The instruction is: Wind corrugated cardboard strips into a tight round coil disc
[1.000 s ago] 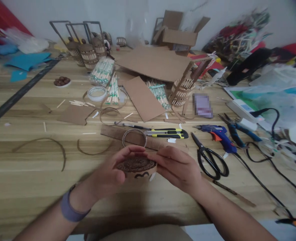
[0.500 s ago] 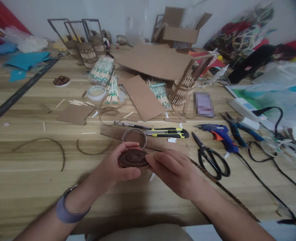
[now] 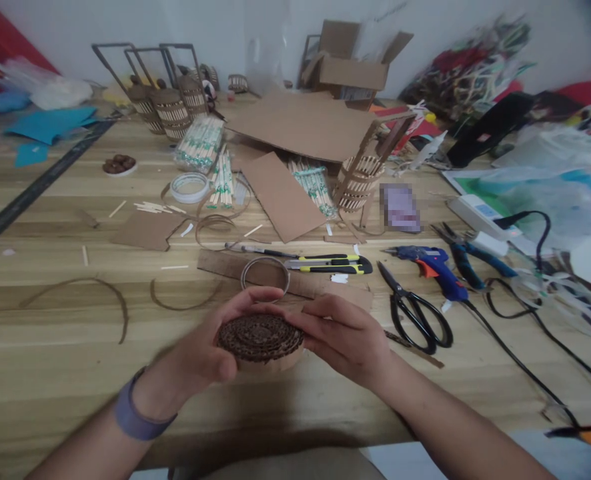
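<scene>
Between both hands is a round coil of dark brown corrugated cardboard [image 3: 261, 339], its ridged top facing up and a lighter band round its side. My left hand [image 3: 206, 343] wraps the coil's left side, thumb in front and fingers behind. My right hand [image 3: 348, 337] pinches at the coil's right edge. A thin cardboard strip [image 3: 420, 351] shows beyond my right hand; its link to the coil is hidden. Just behind the coil lies a grey ring [image 3: 244, 275] on a flat cardboard piece [image 3: 315, 283].
Black scissors [image 3: 399, 293], a blue glue gun [image 3: 438, 257] with its cable, and pliers [image 3: 458, 247] lie at the right. A yellow-black cutter [image 3: 358, 264] is behind my hands. Farther back stand a small slatted bucket [image 3: 355, 180], bundled sticks [image 3: 200, 141] and an open box [image 3: 353, 72].
The coil is nearer the camera and looks larger. Less of the loose strip shows at the right. My left thumb has drawn back to the left. The view has shifted slightly.
</scene>
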A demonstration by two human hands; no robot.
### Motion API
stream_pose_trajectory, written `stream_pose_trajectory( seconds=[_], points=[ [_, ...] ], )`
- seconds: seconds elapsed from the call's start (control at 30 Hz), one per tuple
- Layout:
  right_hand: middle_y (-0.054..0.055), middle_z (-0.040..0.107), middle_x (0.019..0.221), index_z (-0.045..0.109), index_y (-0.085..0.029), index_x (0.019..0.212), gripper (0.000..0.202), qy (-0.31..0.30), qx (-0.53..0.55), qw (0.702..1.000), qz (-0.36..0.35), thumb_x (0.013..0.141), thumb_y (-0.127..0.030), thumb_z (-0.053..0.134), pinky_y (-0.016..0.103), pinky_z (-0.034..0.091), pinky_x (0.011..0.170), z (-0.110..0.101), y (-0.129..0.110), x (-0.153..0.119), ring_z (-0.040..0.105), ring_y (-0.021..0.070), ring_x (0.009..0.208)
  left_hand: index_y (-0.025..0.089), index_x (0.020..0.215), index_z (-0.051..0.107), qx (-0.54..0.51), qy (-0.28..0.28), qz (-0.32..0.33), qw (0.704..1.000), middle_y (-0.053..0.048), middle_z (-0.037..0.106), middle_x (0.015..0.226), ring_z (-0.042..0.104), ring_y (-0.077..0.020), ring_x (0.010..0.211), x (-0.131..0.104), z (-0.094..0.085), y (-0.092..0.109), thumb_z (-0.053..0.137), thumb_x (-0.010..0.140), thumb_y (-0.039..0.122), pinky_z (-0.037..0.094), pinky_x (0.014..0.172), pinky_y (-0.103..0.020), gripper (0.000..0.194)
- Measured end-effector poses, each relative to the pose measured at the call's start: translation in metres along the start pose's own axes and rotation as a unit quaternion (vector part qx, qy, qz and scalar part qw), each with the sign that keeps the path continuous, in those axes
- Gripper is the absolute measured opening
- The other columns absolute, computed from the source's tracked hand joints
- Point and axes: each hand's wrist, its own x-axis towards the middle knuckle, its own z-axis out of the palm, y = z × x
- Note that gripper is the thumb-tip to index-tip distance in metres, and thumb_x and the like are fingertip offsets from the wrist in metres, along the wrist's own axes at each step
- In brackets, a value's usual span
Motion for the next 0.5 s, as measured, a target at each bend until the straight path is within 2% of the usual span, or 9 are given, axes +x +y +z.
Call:
stream_pose_trajectory(
  seconds=[0.1,0.23,0.33,0.43,0.5],
  points=[
    [0.002,0.07,0.083,0.068,-0.024,0.11,0.017,0.009,-0.009,1.0,0.0,0.102,-0.027,0.053,0.027,0.054,0.064,0.005,0.003,-0.002,0.067,0.0148,0.069,0.027,0.13,0.062,0.02,-0.001,-0.006,1.0,-0.009,0.069,0.125,0.065,-0.0312,0.115,0.001,-0.002,0.002,0.092,0.057,0.053,0.047,0.101,-0.043,0.083],
    [0.0,0.067,0.074,0.061,-0.021,0.097,0.003,0.035,-0.035,0.999,0.005,0.098,-0.02,0.059,0.028,0.047,0.061,0.008,0.01,-0.002,0.061,0.0142,0.063,0.026,0.124,0.062,0.106,0.078,-0.033,0.991,-0.01,0.066,0.13,0.062,-0.033,0.12,0.005,-0.002,0.008,0.095,0.054,0.047,0.046,0.103,-0.045,0.081],
    [0.001,0.064,0.069,0.058,-0.019,0.091,0.011,-0.014,-0.082,0.996,-0.014,0.1,-0.016,0.052,0.029,0.044,0.059,0.002,0.009,0.002,0.058,0.0156,0.06,0.024,0.123,0.058,0.182,0.135,-0.067,0.972,-0.009,0.069,0.124,0.064,-0.032,0.115,0.008,0.0,0.009,0.093,0.057,0.039,0.048,0.101,-0.046,0.075],
    [0.003,0.066,0.073,0.058,-0.017,0.094,0.015,-0.07,-0.107,0.991,-0.026,0.101,-0.012,0.046,0.03,0.045,0.062,-0.003,0.003,0.006,0.059,0.0169,0.064,0.023,0.126,0.055,0.261,0.151,-0.076,0.95,-0.01,0.067,0.125,0.066,-0.0332,0.112,0.009,0.002,0.008,0.089,0.06,0.038,0.05,0.098,-0.048,0.076],
    [0.003,0.066,0.074,0.059,-0.017,0.096,0.017,-0.073,-0.111,0.991,-0.033,0.1,-0.011,0.044,0.029,0.046,0.062,-0.004,-0.001,0.007,0.059,0.0171,0.065,0.024,0.127,0.055,0.315,0.161,-0.078,0.932,-0.01,0.066,0.126,0.066,-0.0338,0.11,0.009,0.004,0.009,0.087,0.062,0.039,0.051,0.096,-0.048,0.074]
  ],
)
